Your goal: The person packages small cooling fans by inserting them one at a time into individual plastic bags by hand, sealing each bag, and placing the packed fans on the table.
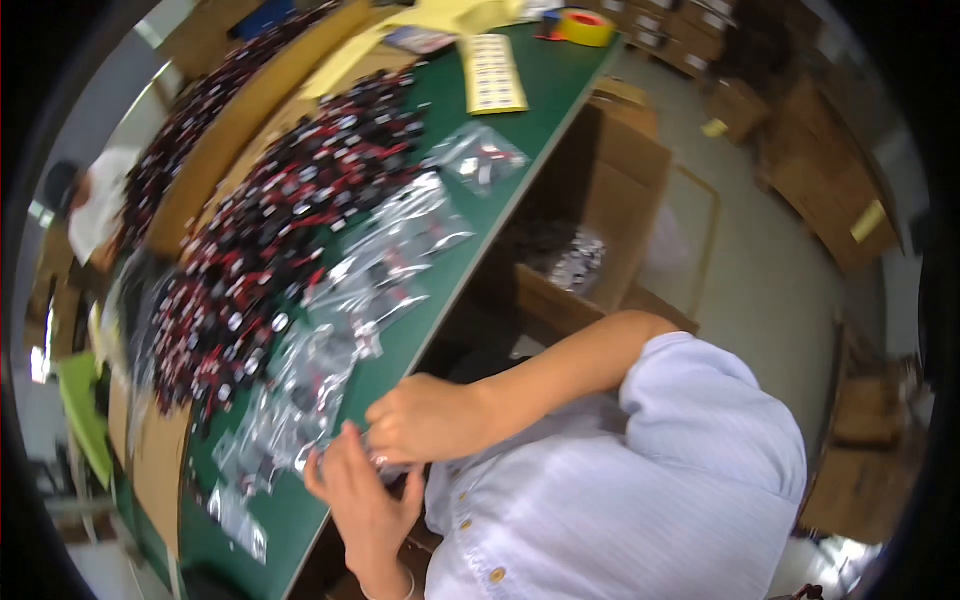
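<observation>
Both of my hands meet at the near edge of the green table. My left hand has its fingers bent and its thumb apart, against a clear plastic bag that is mostly hidden. Just above it, my right hand is closed, its fingertips at the same bag; what they pinch is too small to make out. A row of clear plastic bags with small dark and red parts inside runs along the table beside my hands. Behind the bags lies a large pile of small black and red parts.
A cardboard divider stands behind the pile, with more parts beyond. A label sheet and yellow tape lie at the far end. An open carton is beside the table. Another person is at the left.
</observation>
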{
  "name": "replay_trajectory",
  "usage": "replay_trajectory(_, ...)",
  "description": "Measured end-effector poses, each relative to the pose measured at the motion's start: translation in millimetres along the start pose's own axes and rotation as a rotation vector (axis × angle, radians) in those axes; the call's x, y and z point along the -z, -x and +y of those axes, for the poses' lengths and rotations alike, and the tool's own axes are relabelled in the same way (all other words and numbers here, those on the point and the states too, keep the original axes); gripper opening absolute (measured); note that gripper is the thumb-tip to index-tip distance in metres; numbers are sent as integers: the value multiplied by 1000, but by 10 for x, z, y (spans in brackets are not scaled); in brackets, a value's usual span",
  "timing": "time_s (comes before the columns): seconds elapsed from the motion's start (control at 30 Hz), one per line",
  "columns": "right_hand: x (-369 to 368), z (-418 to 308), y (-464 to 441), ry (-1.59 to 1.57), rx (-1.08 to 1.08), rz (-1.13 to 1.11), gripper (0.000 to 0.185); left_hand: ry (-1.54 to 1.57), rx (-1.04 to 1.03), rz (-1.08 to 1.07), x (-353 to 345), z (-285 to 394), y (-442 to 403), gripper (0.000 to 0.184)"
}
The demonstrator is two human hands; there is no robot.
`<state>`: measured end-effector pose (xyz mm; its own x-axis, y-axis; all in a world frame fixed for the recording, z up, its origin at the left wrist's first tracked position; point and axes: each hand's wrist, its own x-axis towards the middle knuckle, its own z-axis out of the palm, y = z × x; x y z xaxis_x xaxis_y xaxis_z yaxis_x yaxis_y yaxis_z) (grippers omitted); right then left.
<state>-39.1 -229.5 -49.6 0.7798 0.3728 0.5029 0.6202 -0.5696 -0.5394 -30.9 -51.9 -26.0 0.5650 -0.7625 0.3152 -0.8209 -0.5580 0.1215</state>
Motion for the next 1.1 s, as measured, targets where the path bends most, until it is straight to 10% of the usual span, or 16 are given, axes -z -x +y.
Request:
replay_trajectory(0.63, 309, -43, -58, -439, -244, -112, 26, 42, 22, 88, 90, -31, -54, 82)
replay_trajectory(0.73, 394, -41, -112, -536, -392, -166, 25, 223, 164, 249, 107, -99, 70, 75)
replay_trajectory(0.8, 360, -1, -123, -631, -443, -217, 26, 1506, 611, 268, 64, -106, 244, 71)
replay_trajectory(0.83, 342, 7, -131, -715, -516, -260, 27, 1656, 655, 254, 61, -127, 286, 58)
replay_trajectory(1.1, 281, -81, -186, -551, -288, -265, 29, 1680, 802, 239, 10, -152, 446, 53)
